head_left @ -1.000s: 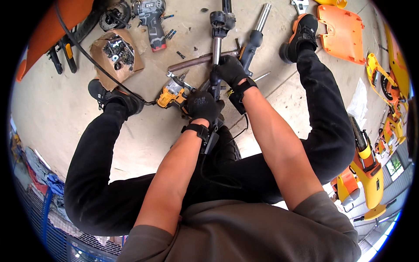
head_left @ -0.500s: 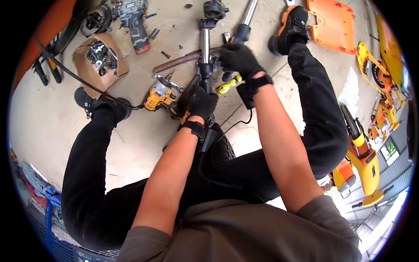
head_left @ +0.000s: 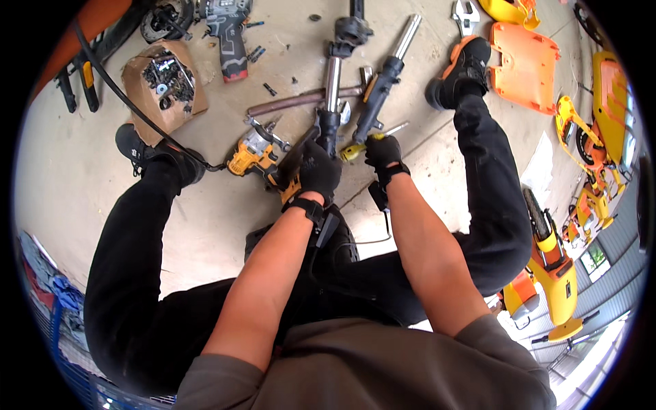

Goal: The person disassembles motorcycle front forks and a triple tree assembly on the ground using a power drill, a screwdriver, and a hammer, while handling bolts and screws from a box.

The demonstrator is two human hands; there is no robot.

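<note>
My left hand, in a black glove, is closed around the lower end of a suspension fork leg with a shiny tube and black clamp at its far end. To its right, my gloved right hand has its fingers curled at a screwdriver with a yellow handle, its thin shaft pointing up and right. The hand covers part of the handle. Just beyond lies a second fork leg, tilted on the floor. A brown-handled hammer lies beneath the first leg.
A yellow cordless impact driver stands left of my left hand. Farther out are a cardboard box of small hardware, a grey power tool, an adjustable wrench and an orange panel. A black cable crosses at left.
My right hand has moved nearer to me, from the second fork leg down to the screwdriver. My left hand stays on the first leg. The whole view has shifted slightly.
</note>
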